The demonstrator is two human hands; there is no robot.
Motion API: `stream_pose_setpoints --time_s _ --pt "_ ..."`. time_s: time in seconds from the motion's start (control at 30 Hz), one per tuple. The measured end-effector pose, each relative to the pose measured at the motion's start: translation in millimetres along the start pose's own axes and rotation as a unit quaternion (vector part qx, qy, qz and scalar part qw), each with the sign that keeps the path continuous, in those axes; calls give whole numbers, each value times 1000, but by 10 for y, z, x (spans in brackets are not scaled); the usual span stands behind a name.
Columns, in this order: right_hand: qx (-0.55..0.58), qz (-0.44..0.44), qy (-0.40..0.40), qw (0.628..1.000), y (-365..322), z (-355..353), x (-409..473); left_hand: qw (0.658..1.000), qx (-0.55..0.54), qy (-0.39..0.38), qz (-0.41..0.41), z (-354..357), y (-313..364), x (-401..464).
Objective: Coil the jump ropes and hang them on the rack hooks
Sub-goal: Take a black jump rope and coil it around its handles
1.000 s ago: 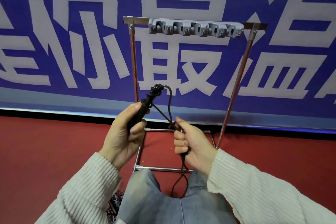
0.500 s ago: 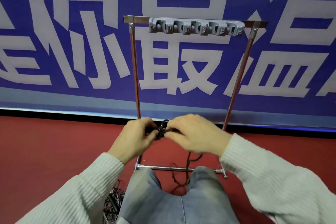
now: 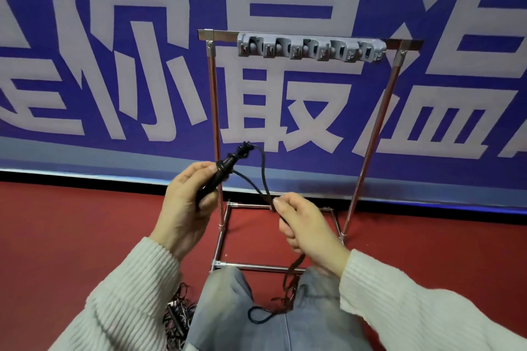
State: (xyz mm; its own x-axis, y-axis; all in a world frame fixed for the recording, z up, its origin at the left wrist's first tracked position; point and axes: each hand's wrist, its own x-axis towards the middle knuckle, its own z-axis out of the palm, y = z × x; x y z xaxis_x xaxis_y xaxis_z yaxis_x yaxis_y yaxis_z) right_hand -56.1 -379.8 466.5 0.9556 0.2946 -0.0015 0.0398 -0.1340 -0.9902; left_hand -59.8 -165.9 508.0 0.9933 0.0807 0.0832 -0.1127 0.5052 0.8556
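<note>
head view:
rack (image 3: 370,134): thin metal tube frame, upright, rectangular floor base; landmark for the rest
hook strip (image 3: 310,48): grey moulded plastic, row of hooks on the rack's top bar, nothing hanging on it
jump rope (image 3: 263,177): black braided cord, in front of the rack's lower half, low against its left post; a few turns wound in a knot-like bundle above the handle, a loop arching right and down to the right hand, tail dropping onto the lap below the rack base
handle (image 3: 216,179): black, slim, smooth cylinder, tilted up toward the rack's left post
left hand (image 3: 185,202): gripping the handle, fingers wrapped round it, thumb on top
right hand (image 3: 308,228): fist closed round the cord, pinching the strands at the top, in front of the rack base
sleeves (image 3: 413,302): cream ribbed knit, both arms
jeans (image 3: 228,319): faded blue denim, knees just short of the rack's near base bar
second rope pile (image 3: 178,313): mixed dark and light cords on the floor, left of the knee, partly hidden by the left sleeve
floor (image 3: 71,236): red, flat, either side of the rack
banner (image 3: 114,65): blue with large pale characters, directly behind the rack
clearance: open span between the rack's posts above the hands, up to the hook strip
</note>
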Motion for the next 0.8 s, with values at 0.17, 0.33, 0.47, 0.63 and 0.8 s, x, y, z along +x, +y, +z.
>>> stream_pose_setpoints --time_s 0.17,0.33,0.47,0.63,0.8 --pt "-44 -90 72 992 19 56 -140 992 -6 120 -25 -100 -194 160" --pt "24 -46 57 997 51 254 -354 982 -90 158 -43 15 -342 228" --pt "-155 -140 14 978 -221 169 -308 848 481 118 187 -16 -530 205" --pt "-306 -135 23 942 -538 -407 198 785 581 -168 135 34 -382 -96" --pt "-170 -79 -78 979 -218 -398 251 954 184 -229 -56 82 -130 -249"
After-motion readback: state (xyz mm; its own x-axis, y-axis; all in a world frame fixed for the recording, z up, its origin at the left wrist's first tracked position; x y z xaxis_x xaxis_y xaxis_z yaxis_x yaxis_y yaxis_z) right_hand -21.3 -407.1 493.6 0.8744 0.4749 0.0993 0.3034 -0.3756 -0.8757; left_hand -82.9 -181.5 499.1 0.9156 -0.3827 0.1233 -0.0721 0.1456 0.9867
